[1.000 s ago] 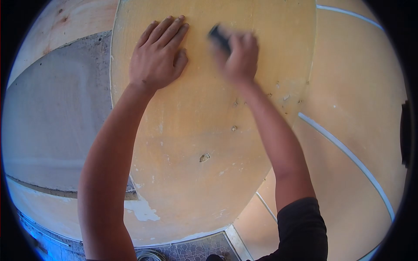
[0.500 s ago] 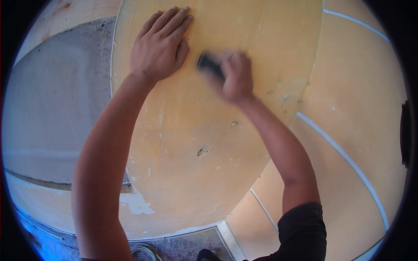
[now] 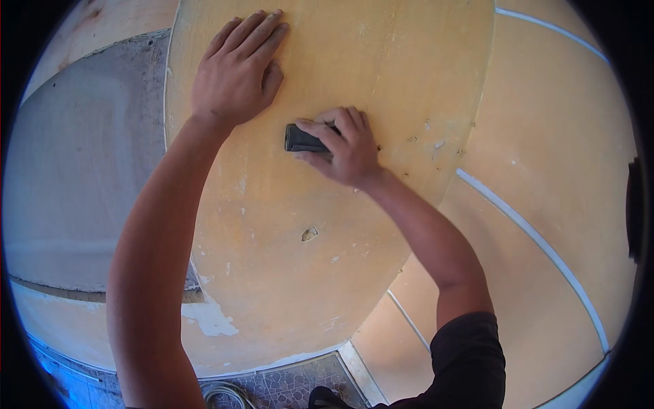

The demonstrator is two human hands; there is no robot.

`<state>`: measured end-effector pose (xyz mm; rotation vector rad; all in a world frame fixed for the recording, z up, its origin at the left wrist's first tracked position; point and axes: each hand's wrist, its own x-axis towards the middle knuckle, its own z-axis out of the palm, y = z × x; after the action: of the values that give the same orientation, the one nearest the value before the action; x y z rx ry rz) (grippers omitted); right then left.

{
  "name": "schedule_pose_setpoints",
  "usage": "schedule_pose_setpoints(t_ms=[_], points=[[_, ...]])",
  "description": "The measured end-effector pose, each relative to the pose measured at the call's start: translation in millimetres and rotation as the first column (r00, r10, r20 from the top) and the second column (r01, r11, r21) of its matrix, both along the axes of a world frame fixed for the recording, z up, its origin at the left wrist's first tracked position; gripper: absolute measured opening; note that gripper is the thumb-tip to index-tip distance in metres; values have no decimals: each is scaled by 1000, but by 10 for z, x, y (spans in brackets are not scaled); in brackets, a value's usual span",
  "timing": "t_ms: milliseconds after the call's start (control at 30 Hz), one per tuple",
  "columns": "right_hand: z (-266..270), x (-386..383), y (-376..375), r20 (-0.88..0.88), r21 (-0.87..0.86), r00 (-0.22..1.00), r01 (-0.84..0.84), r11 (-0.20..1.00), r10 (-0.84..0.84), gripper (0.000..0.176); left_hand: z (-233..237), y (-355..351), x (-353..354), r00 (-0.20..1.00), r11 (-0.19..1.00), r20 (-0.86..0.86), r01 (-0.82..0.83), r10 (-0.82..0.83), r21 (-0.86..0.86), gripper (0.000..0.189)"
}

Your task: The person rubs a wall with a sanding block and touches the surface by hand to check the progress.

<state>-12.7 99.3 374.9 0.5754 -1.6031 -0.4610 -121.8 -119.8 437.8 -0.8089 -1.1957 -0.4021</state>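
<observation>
My left hand (image 3: 236, 75) lies flat on the yellowish wall (image 3: 320, 61), its fingers stretched out and holding nothing. Lower and to the right, my right hand (image 3: 347, 146) is closed around a black sanding block (image 3: 304, 138), which lies against the same wall. The block's left end sticks out past my thumb and fingers, while its underside is hidden. Scuffs and small chips mark the wall, and a larger chipped hole (image 3: 310, 234) lies below my right hand.
A grey recessed panel (image 3: 82, 163) is at the left. On the right, a second wall carries pale blue strips (image 3: 538, 242). Below are a patterned tiled floor (image 3: 293, 386), a coiled hose or cable (image 3: 228, 393) and a blue surface (image 3: 65, 371) at the lower left.
My right hand, blurred before, has moved down and slightly left with the sanding block, which is now nearly level. My left hand keeps its place on the wall as the view shifts slightly.
</observation>
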Motion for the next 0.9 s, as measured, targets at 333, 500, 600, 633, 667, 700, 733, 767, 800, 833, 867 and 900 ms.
schedule_pose_setpoints(t_ms=[333,500,600,633,667,700,733,767,800,833,867,900], points=[[473,-304,77,-242,-309,969,-124,943,47,45,39,-35,63,999,999,-25,-23,22,-45,55],[423,-5,199,55,139,998,-51,989,44,46,34,-63,123,1000,997,-9,-21,21,-72,54],[1154,-51,553,-315,-318,947,-174,932,70,35,49,-64,107,1000,997,-11,-23,22,-72,53],[1109,-85,556,-310,-323,949,-170,931,66,35,45,-59,106,1000,998,-17,-9,8,-66,53],[1023,-156,534,-327,-344,941,-201,917,84,36,29,-50,107,1000,997,-13,-4,3,-72,53],[929,-198,430,-349,-361,932,-233,903,101,37,24,-52,107,1000,997,-21,-11,10,-70,53],[646,-144,258,-180,-307,979,-148,940,96,40,39,-59,109,999,998,-35,-20,18,-62,53],[309,-66,119,-118,-234,989,-116,965,90,40,56,-67,119,999,998,-40,-17,15,-56,53],[97,-7,55,-49,-160,996,-85,983,78,40,47,-72,136,1000,998,-24,-15,13,-60,52],[142,30,105,-49,-159,996,-82,984,75,40,34,-72,153,1000,998,-9,-13,13,-67,52],[257,68,213,-24,-102,998,-56,993,54,40,31,-74,162,1000,997,-19,-12,11,-72,52],[424,83,351,-5,-41,999,-33,999,33,40,37,-80,161,1000,997,-25,-15,13,-82,52]])
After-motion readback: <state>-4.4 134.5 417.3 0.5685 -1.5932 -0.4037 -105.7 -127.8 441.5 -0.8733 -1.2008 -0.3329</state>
